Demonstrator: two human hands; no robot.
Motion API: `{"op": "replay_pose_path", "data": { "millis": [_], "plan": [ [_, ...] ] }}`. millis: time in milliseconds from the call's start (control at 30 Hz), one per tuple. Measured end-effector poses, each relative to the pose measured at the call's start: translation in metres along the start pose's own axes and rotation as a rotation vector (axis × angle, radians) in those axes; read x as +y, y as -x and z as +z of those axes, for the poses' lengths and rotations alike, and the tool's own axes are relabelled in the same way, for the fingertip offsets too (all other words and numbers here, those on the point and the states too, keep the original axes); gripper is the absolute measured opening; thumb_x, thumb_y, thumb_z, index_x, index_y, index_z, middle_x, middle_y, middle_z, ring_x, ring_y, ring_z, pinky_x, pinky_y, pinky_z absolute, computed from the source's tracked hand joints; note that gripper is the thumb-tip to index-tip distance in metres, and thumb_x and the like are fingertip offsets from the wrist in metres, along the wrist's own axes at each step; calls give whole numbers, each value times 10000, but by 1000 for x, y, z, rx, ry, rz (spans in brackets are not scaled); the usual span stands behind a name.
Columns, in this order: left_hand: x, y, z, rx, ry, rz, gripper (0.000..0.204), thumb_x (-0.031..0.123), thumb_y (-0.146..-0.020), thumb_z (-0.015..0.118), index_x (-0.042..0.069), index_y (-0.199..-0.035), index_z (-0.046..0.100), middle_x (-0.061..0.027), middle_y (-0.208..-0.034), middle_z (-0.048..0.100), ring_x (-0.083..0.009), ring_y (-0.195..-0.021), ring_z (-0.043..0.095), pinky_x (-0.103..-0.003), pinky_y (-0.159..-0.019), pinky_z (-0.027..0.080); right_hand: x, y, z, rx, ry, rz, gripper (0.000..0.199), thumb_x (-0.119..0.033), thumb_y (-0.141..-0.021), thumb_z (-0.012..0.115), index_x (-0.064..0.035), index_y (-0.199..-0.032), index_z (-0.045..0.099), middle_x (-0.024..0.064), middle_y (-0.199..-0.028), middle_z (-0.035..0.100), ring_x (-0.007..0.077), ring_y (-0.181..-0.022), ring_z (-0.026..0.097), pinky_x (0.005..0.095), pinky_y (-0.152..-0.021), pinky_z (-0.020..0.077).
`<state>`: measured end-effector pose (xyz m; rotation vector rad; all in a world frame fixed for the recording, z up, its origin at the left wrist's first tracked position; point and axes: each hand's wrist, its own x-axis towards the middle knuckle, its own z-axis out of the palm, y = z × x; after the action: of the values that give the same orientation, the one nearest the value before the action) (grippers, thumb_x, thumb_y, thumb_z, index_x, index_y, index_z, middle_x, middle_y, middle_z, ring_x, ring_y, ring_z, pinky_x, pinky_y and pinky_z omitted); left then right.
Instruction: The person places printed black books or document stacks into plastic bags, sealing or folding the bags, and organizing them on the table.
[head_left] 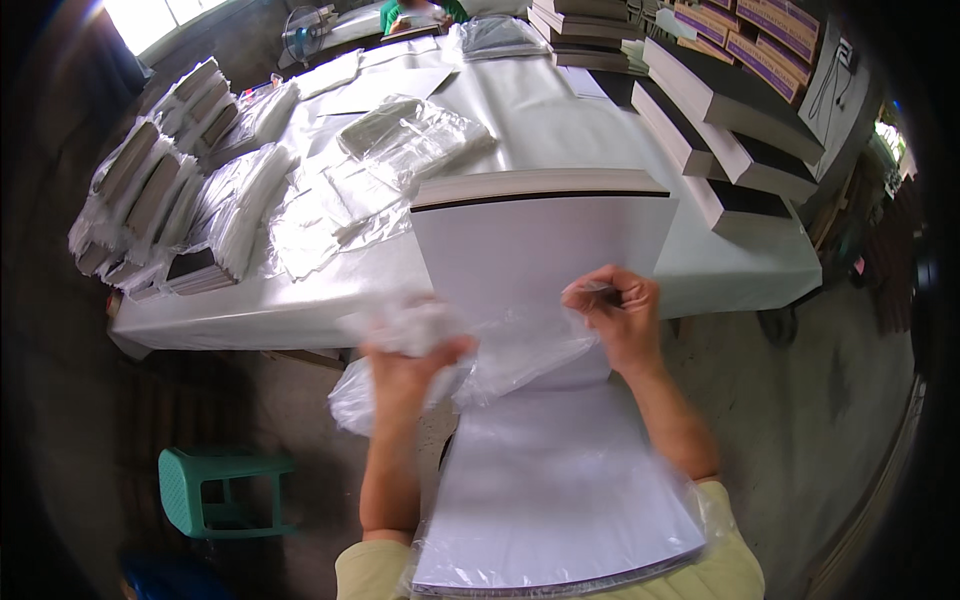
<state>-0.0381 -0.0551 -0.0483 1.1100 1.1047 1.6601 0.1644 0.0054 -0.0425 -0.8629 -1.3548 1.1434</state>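
Note:
My left hand point(405, 355), blurred by motion, is closed around a bunched whitish wad of clear plastic film. From it a clear plastic bag point(530, 350) stretches across to my right hand point(620, 310), whose thumb and fingers pinch its edge. Below, on my lap, lies a stack of large white sheets point(560, 490), with clear plastic showing around its sides and near edge. Behind my hands a thick white stack point(545, 235) with a dark line along its top leans at the table's front edge.
On the white-covered table point(520, 110), plastic-wrapped bundles point(160, 190) are piled at left. Loose clear bags point(410, 135) lie mid-table. Thick black-topped stacks point(740, 130) stand at right. A green stool point(225, 490) is on the floor at left. Another person point(425, 12) sits across the table.

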Motion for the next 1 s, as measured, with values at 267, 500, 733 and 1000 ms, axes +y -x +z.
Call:
{"op": "replay_pose_path", "data": {
  "millis": [267,500,733,1000],
  "plan": [
    [-24,-16,58,-321,-57,11,158,7,-715,618,12,-872,610,-31,-753,598,-82,-697,529,-229,-620,422,4,-5,-6,10,12,-191,223,-184,-671,722,-25,-614,577,-31,-619,399,84,-651,377,211,-587,317],
    [-25,-12,65,-130,417,-355,161,87,-828,463,34,-962,535,-15,-752,531,-92,-624,489,-210,-514,381,12,1,-10,-199,-331,120,242,-265,-774,629,-58,-663,569,0,-667,521,75,-611,453,220,-579,366],
    [-39,0,10,-1054,73,-27,482,328,-756,632,24,-1090,464,-76,-911,580,-161,-742,575,-286,-648,454,-16,-9,-46,119,-813,452,242,-276,-858,507,-94,-697,511,-39,-533,436,65,-399,377,196,-356,302],
    [-19,-14,-36,-557,608,14,489,314,-708,671,20,-1062,504,-127,-1000,563,-167,-705,575,-282,-604,459,-6,-2,-85,-92,-715,418,288,-368,-856,481,-105,-745,517,-55,-522,406,12,-408,347,145,-349,257]
  ]
}}
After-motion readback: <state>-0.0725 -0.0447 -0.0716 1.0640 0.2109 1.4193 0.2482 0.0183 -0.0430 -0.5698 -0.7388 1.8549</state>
